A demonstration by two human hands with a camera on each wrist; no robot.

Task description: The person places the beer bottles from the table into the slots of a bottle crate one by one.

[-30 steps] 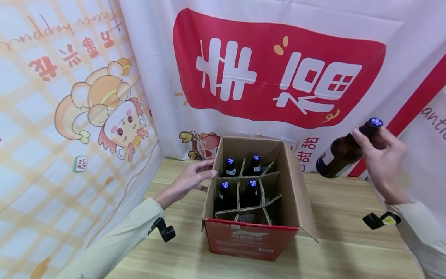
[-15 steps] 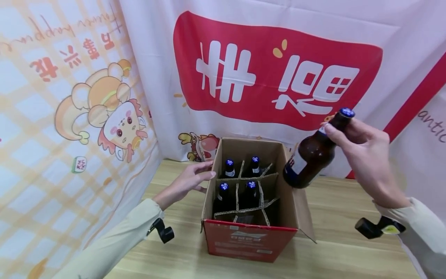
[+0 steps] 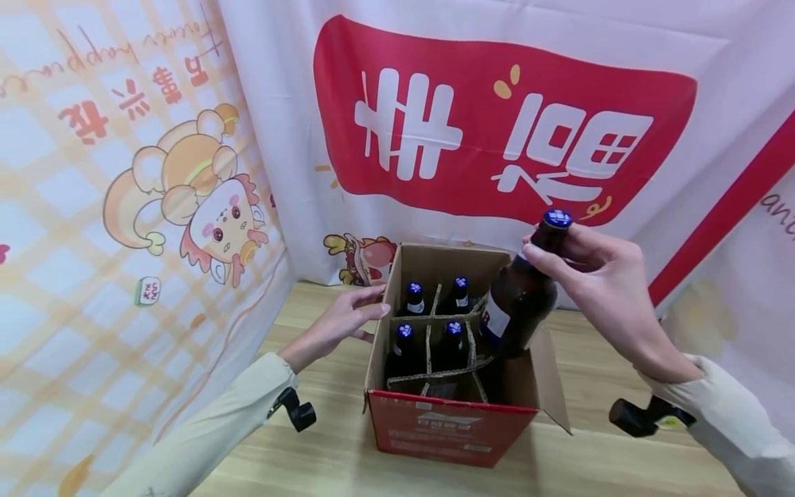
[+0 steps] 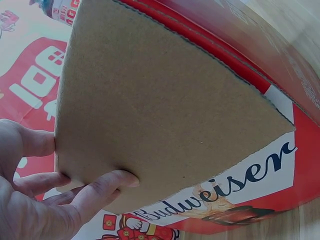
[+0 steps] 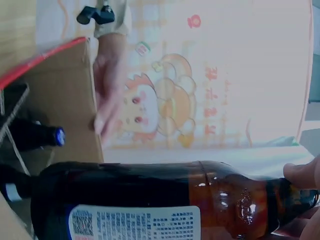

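On the table: an open brown cardboard carton with a red printed front stands on the light wooden tabletop, its flaps raised.
Inside the carton: a corrugated cardboard divider forms cells; four dark bottles with blue caps stand in the far and middle cells on the left and centre, while the near row looks unfilled.
Right hand: fingers and thumb curl round the neck of a brown glass bottle with a blue cap and a white label, just below the cap.
Held bottle: tilted, cap up and to the right, its base dipping over the carton's right side, at the rim; whether it touches the divider cannot be told.
Left hand: fingers straight, laid flat against the carton's outer left wall near the far corner.
Head view only: the layout of cells, the four caps, both pale sleeves.
Left wrist view only: the fingers press a plain brown flap, and the carton's side carries a script brand name in dark blue on white.
Right wrist view only: the held bottle's label shows fine print and a square code; embossing marks the shoulder, and one blue cap shows within the carton.
Backdrop: a white cloth banner with a red panel hangs behind.
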